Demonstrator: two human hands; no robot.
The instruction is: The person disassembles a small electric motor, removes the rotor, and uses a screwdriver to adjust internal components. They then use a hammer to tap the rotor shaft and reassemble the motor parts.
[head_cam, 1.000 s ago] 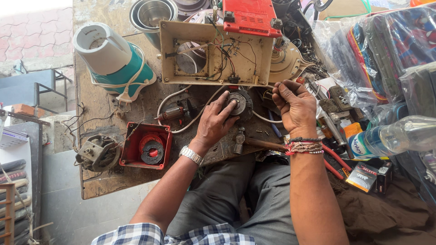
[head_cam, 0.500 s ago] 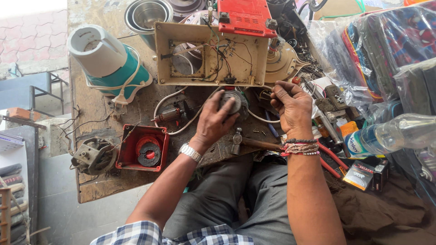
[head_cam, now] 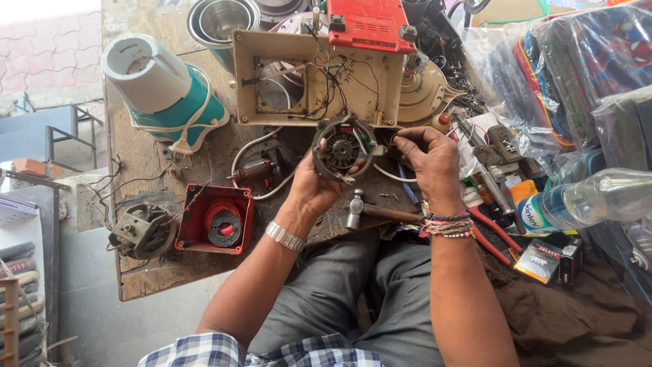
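Red housing (head_cam: 214,219); teal-white mixer base (head_cam: 163,88); checked shirt (head_cam: 204,350).

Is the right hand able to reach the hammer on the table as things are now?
Probably yes. The hammer lies uncovered on the table, just below the right hand and nothing stands between them. But this hand pinches a wire at the motor and must let go first.

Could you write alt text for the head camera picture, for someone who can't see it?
Seen from above, a person's left hand holds up a round electric motor while the right hand pinches its wires. Below lies a cluttered wooden workbench with an opened beige appliance casing, a hammer, and a red housing.
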